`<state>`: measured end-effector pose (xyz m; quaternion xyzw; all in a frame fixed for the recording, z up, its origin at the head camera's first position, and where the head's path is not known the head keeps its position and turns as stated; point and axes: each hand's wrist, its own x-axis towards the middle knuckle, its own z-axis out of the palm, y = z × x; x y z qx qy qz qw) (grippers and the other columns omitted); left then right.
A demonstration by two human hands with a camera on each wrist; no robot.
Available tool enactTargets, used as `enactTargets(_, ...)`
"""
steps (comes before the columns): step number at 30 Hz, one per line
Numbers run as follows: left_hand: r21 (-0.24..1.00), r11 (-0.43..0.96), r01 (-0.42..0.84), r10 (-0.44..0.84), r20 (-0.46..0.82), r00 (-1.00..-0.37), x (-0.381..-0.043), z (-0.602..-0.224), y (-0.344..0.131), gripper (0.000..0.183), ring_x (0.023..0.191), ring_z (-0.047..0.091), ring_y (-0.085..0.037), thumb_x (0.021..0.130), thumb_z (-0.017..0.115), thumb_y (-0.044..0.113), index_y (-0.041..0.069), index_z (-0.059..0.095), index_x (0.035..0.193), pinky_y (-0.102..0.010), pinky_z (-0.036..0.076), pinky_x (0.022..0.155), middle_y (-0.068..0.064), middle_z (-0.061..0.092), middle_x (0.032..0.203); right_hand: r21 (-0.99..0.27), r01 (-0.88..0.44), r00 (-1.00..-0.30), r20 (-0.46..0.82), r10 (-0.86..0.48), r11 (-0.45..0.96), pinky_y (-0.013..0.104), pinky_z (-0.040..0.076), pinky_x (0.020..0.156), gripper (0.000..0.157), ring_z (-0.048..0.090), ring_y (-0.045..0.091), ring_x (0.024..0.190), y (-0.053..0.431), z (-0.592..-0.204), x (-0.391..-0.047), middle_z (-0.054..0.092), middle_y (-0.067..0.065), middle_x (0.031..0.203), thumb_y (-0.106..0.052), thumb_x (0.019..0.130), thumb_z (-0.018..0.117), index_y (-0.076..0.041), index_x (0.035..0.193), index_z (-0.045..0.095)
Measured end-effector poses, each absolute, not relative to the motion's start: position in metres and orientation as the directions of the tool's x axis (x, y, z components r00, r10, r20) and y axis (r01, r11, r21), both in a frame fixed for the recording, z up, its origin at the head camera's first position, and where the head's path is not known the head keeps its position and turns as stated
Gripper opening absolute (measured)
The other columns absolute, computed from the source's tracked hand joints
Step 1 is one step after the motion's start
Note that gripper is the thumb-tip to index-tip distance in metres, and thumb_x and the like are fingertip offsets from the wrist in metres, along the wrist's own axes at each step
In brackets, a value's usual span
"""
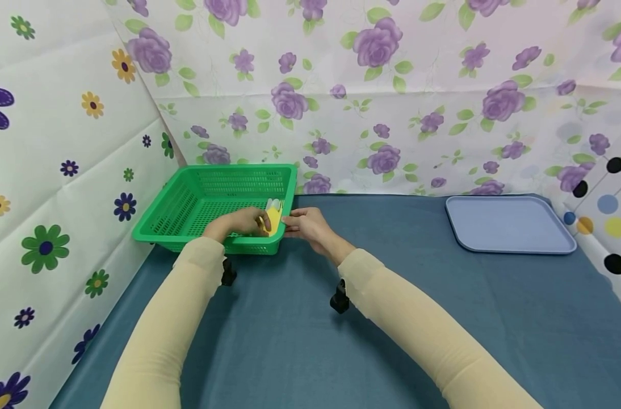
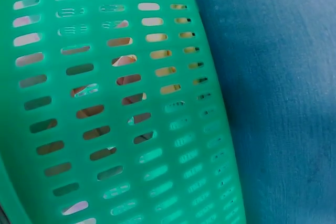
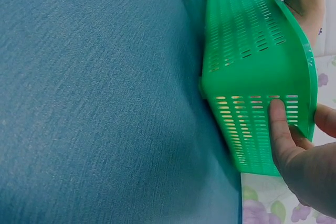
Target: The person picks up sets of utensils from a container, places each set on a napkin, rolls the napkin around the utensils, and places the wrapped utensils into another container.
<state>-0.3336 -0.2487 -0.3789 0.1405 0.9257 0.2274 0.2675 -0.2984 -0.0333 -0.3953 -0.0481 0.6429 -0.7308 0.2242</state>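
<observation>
A green slotted plastic basket (image 1: 159, 227) stands at the left of the table. Inside its right end is a yellow flat piece (image 1: 273, 218), with white spoon-like heads (image 1: 273, 203) and thin yellow tines at its far end. My left hand (image 1: 245, 220) reaches over the near rim, its bent fingers overlapping the yellow piece; I cannot tell whether they grip it. In the left wrist view, the slotted wall (image 2: 105, 124) hides most of that hand. My right hand (image 1: 309, 227) holds the basket's right rim, thumb at the rim and a finger (image 3: 278, 116) along the outer wall.
A pale blue rectangular tray (image 1: 510, 224) lies at the back right of the table. Blue cloth (image 1: 300, 341) covers the tabletop. Flowered sheets (image 1: 418, 113) rise behind and at the left, and a dotted one (image 1: 596, 221) stands at the right.
</observation>
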Motion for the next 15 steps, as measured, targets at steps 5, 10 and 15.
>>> enactTargets(5, 0.537, 0.835, 0.118, 0.374, -0.399, -0.837, -0.3333, -0.3786, -0.2505, 0.015, 0.082, 0.055, -0.025, 0.107, 0.056, 0.006, -0.003, 0.062, 0.118, -0.036, 0.047, 0.072, -0.019, 0.063, 0.107, -0.96, 0.27, -0.894, -0.222, -0.388, -0.072, 0.05, 0.051, 0.107, 0.035, 0.069, 0.039, 0.112, -0.0331, -0.3944, -0.2974, 0.067, 0.023, 0.121, -0.008, 0.105, 0.064, 0.011, 0.135, 0.061)
enactTargets(10, 0.551, 0.828, 0.103, 0.331, -0.334, -0.883, -0.3334, -0.3764, -0.2509, 0.019, 0.078, 0.053, -0.026, 0.112, 0.048, 0.01, -0.002, 0.059, 0.121, -0.035, 0.044, 0.069, -0.019, 0.061, 0.105, -0.961, 0.265, -0.896, -0.218, -0.386, -0.074, 0.049, 0.052, 0.106, 0.034, 0.068, 0.039, 0.113, -0.0324, -0.3929, -0.2971, 0.067, 0.024, 0.123, -0.007, 0.104, 0.065, 0.01, 0.133, 0.062)
enactTargets(15, 0.544, 0.835, 0.084, 0.291, -0.306, -0.907, -0.3342, -0.377, -0.2497, 0.02, 0.083, 0.056, -0.029, 0.112, 0.048, 0.012, -0.001, 0.058, 0.125, -0.035, 0.045, 0.07, -0.021, 0.06, 0.111, -0.961, 0.266, -0.894, -0.215, -0.393, -0.08, 0.049, 0.052, 0.106, 0.037, 0.068, 0.04, 0.116, -0.032, -0.393, -0.2972, 0.065, 0.026, 0.128, -0.008, 0.104, 0.065, 0.011, 0.135, 0.061)
